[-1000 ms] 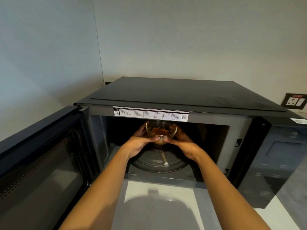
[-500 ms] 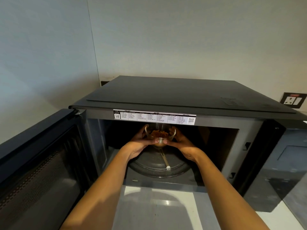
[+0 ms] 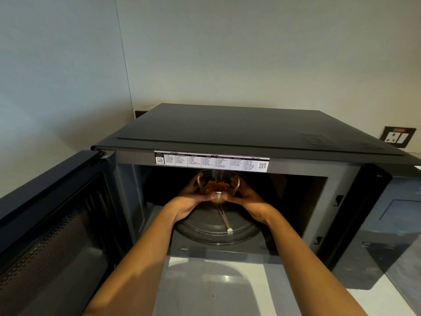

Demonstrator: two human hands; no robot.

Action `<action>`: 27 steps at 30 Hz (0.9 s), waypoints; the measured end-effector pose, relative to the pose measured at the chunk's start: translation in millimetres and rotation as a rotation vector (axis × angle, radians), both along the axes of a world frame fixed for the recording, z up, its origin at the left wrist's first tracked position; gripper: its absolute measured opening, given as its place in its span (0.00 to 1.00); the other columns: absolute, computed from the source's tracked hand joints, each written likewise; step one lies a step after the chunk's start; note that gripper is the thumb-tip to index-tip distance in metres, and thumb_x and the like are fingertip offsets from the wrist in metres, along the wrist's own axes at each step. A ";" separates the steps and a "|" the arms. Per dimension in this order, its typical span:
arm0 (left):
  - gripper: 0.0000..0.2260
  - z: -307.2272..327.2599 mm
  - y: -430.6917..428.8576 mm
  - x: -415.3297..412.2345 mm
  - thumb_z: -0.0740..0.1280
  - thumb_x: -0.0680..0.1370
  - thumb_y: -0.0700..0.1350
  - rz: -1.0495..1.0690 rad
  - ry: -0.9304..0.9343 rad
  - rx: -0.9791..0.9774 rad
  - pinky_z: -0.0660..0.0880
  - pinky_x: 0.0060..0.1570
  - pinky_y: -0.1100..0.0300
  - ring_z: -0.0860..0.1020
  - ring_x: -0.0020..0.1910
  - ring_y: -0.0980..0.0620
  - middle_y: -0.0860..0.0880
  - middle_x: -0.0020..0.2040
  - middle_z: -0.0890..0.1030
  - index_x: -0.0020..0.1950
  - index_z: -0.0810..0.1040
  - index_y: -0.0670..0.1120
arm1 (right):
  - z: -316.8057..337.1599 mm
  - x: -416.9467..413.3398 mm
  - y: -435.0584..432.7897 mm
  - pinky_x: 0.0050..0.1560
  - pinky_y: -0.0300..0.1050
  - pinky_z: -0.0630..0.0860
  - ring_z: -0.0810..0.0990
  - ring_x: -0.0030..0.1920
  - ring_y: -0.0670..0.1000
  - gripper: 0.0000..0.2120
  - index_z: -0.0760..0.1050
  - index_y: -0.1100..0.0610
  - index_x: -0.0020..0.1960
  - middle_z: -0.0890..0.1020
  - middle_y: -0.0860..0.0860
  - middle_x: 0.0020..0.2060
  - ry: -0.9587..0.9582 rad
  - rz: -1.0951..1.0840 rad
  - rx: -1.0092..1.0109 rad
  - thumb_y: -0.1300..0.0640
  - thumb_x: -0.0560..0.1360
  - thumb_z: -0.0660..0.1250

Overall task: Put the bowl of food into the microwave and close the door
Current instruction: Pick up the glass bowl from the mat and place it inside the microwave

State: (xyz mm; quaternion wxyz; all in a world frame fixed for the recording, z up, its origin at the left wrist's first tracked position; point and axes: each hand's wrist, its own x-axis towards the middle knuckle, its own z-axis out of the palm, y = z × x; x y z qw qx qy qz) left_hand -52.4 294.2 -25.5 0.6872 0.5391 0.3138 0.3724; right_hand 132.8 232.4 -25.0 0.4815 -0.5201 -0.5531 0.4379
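A small clear glass bowl (image 3: 218,185) with brown food in it is inside the black microwave (image 3: 239,131), over the middle of the glass turntable (image 3: 205,226). My left hand (image 3: 189,201) cups its left side and my right hand (image 3: 250,201) its right side, thumbs meeting at the bowl's near base. Whether the bowl rests on the turntable or hangs just above it I cannot tell. The microwave door (image 3: 52,224) stands swung wide open to the left.
The microwave sits on a white counter (image 3: 216,288) in a corner of two plain walls. Its control panel (image 3: 396,224) is at the right. A wall socket (image 3: 395,140) is at the far right behind it.
Both hands have carried the bowl deeper into the cavity, toward the turntable's centre. The view has moved closer to the microwave.
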 end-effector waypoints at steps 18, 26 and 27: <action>0.33 -8.1 6.1 -4.1 0.68 0.69 0.23 -0.008 0.014 0.044 0.67 0.67 0.54 0.71 0.66 0.46 0.48 0.60 0.77 0.66 0.70 0.51 | -1.7 -0.8 -1.9 0.61 0.42 0.69 0.71 0.63 0.49 0.35 0.62 0.51 0.71 0.74 0.51 0.63 -0.005 -0.019 -0.021 0.62 0.69 0.73; 0.32 -10.4 6.5 -5.4 0.69 0.68 0.24 0.027 0.026 0.035 0.65 0.69 0.53 0.69 0.69 0.45 0.47 0.63 0.76 0.67 0.70 0.48 | -3.1 -1.5 -2.2 0.68 0.47 0.67 0.70 0.65 0.51 0.35 0.61 0.53 0.72 0.72 0.52 0.66 0.001 -0.024 -0.039 0.63 0.70 0.73; 0.32 -10.0 6.2 -5.8 0.69 0.68 0.24 0.027 0.028 0.033 0.65 0.68 0.54 0.69 0.69 0.46 0.48 0.61 0.76 0.66 0.70 0.50 | -3.4 -1.8 -2.1 0.69 0.49 0.67 0.70 0.66 0.52 0.35 0.61 0.53 0.72 0.72 0.53 0.66 0.003 -0.026 -0.039 0.63 0.69 0.73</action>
